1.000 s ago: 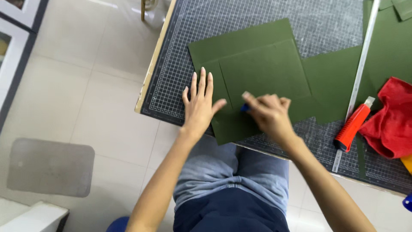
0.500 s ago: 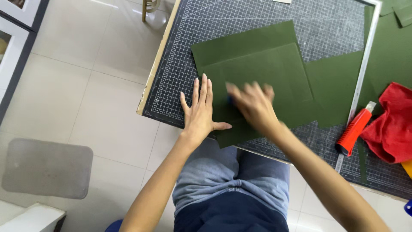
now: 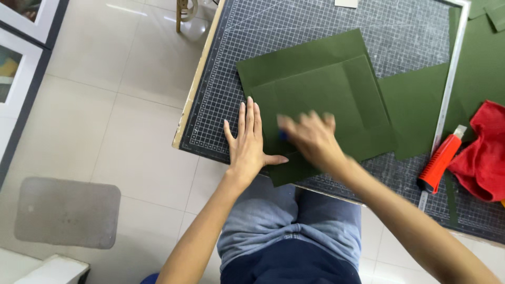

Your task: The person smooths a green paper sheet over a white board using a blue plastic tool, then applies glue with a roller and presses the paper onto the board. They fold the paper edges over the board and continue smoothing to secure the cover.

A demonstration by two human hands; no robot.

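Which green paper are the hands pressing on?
The big folded green sheet in the middle. The left hand lies flat on its edge, the right hand rubs it. The other green sheets lie untouched to the right.

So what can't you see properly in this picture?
- Right hand, head view: smeared by motion blur; a small blue thing shows under its fingers, too hidden to identify.
- Green card: its near left corner lies under both hands; the left hand rests flat there.
- Red cloth: cut off by the right edge.
- Red cutter: blade end too small to tell.
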